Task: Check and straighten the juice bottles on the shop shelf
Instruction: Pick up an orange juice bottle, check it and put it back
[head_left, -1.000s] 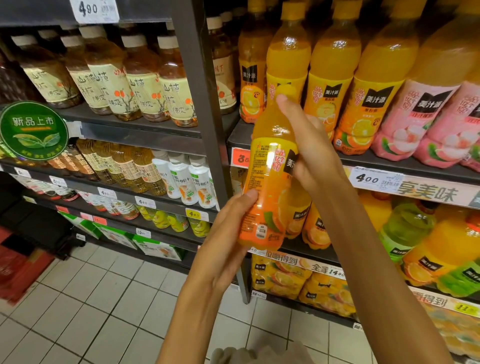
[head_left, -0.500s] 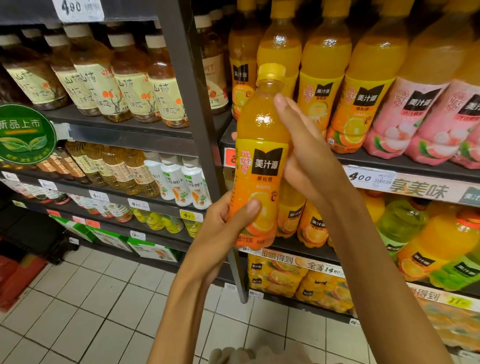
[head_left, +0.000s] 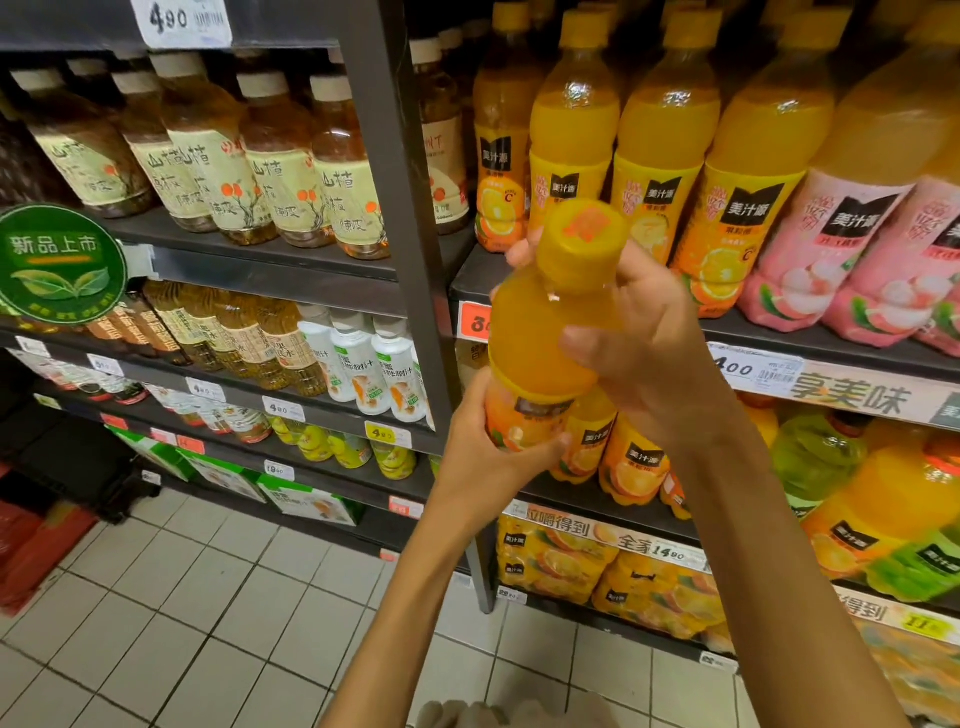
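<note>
orange juice bottle (head_left: 540, 343) tilted cap-first toward the camera, left hand (head_left: 493, 457) gripping its base, right hand (head_left: 649, 353) its shoulder

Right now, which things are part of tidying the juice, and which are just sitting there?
Part of the job:
- orange juice bottle, tipped toward the camera
- left hand, gripping its bottom
- right hand, gripping its upper part
- orange juice row on the shelf

Just there:
- hawthorn drink bottles
- pink lychee bottles
- green round sign

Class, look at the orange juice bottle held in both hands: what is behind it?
Behind the orange juice bottle stand shelved orange bottles and an orange price tag, partly covered.
</note>
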